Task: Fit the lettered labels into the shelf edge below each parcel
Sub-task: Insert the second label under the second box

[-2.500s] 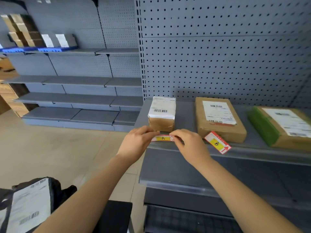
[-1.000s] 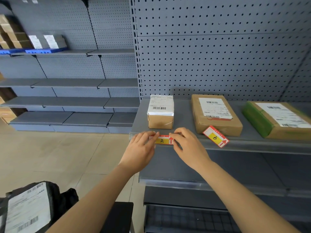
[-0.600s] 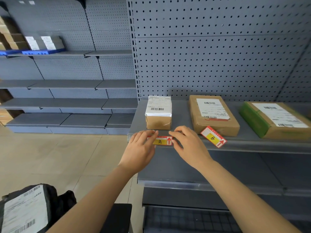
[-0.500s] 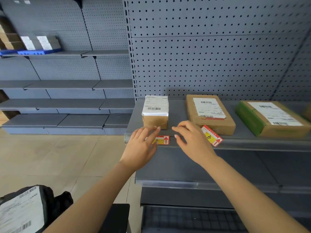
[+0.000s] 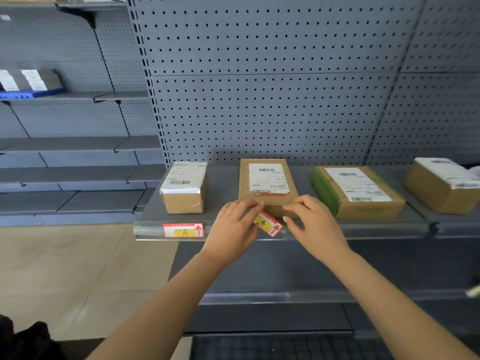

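Note:
Label A [image 5: 183, 230], red-edged with a yellow patch, sits flat in the clear shelf edge [image 5: 376, 227] below the small white-topped parcel [image 5: 183, 189]. Label B [image 5: 269, 225] lies tilted at the shelf front, before the flat brown parcel [image 5: 267, 181]. My left hand [image 5: 233, 233] has its fingers on the upper left end of label B and hides that end. My right hand [image 5: 313, 226] hovers at the label's right side, fingers curled and apart, fingertips just beside it. Further right stand a green-taped parcel [image 5: 357, 190] and a fourth brown parcel [image 5: 442, 187].
A grey pegboard [image 5: 272, 100] backs the shelf. A lower shelf [image 5: 259, 297] juts out beneath my arms. Grey shelving runs along the left wall, with a blue tray [image 5: 31, 93] of boxes on it. A black bag [image 5: 23, 339] lies at the bottom left.
Both hands left label A, which stays seated in the shelf edge, and moved right to label B. My view shifted right, bringing a fourth parcel into sight.

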`<action>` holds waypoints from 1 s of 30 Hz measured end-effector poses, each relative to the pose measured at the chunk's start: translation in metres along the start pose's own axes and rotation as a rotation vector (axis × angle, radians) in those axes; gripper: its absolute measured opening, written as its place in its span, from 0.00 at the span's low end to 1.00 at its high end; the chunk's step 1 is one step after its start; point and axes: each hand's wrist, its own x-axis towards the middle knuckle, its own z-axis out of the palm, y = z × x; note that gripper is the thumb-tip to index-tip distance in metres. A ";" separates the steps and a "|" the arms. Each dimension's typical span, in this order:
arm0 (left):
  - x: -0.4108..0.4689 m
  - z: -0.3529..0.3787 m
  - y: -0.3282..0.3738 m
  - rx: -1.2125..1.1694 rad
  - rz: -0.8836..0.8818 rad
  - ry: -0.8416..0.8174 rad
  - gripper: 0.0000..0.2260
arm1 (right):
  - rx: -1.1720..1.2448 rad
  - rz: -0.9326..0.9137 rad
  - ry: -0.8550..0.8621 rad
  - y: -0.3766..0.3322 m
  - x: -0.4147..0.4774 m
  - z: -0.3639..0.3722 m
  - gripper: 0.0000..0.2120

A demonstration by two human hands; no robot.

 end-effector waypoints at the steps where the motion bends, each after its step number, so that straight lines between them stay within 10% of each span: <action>1: 0.002 0.003 0.004 0.007 -0.012 -0.007 0.20 | 0.011 -0.015 -0.011 0.005 0.000 0.000 0.11; 30: 0.006 0.003 0.003 0.091 -0.058 -0.068 0.16 | 0.107 -0.037 -0.092 0.005 0.012 0.029 0.05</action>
